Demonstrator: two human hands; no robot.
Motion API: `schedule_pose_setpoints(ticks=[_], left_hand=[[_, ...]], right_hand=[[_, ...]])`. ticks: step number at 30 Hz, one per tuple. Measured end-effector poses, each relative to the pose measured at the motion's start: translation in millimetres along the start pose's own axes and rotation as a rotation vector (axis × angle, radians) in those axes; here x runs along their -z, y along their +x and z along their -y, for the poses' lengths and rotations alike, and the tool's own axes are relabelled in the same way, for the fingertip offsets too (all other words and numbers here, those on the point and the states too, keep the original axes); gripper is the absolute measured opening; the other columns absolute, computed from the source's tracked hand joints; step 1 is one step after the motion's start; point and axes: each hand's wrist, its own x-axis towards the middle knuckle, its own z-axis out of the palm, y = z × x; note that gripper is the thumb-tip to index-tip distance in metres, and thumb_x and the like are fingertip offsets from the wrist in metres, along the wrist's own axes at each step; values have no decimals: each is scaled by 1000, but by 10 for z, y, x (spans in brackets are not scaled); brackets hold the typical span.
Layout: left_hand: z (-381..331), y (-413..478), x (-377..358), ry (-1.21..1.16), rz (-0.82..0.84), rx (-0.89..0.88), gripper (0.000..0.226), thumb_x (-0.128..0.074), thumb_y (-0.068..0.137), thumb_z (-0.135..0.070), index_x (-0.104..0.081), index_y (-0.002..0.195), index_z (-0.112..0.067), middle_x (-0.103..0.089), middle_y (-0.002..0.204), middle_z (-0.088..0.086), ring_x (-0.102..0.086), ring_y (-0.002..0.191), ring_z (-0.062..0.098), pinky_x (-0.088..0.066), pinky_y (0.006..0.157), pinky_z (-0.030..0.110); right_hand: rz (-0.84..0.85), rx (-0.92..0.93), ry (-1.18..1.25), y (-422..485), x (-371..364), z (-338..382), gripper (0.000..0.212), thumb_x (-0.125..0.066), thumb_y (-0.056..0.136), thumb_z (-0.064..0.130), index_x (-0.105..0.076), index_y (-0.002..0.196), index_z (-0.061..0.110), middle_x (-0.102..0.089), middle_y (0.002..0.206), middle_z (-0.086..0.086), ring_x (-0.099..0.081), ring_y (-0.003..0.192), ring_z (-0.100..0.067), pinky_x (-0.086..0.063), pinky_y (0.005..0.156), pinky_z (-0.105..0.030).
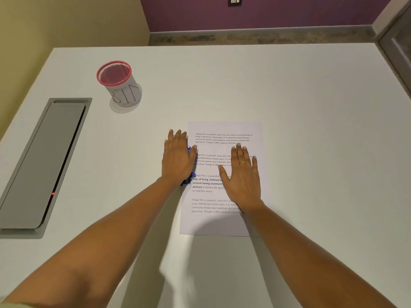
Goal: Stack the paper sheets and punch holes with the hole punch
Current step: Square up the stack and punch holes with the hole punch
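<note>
At frame centre the blue hole punch (pixel 188 177) is pressed under the flat, spread left hand (pixel 176 162) at the left edge of the paper sheets (pixel 222 221), which are steadied by the flat, open right hand (pixel 242 180); punching is judged in hand, a firm downward push being called for.

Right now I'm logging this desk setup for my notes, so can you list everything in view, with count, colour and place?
Paper: one visible stack or sheet, white with printed text, centre of the table.
Hole punch: one, blue, at the paper's left edge, mostly hidden under the left hand.
Cup: one, mesh with a pink rim and a white label, far left of the table.
Cable hatch: one, grey, set into the table's left side.
Table: one, white, fills most of the view.
Wall outlet: one, on the purple wall at the top.
Ring: one, gold, on the right hand.
Left hand: flat on the hole punch.
Right hand: flat on the paper.
</note>
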Motion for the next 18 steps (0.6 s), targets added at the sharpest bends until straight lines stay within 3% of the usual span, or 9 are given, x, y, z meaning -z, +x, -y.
schedule_pose_setpoints(ticks=[18], left_hand=[[-58,134,0,-88,-9,107,46,-30,99,-21,-33,140,-1,-26,153,14,-4,146,26,-4,118,40]], right_hand=[[15,-7,-28,-4,2,8,67,-24,94,48,-10,148,10,-8,158,-6,-4,146,-19,0,120,-39]])
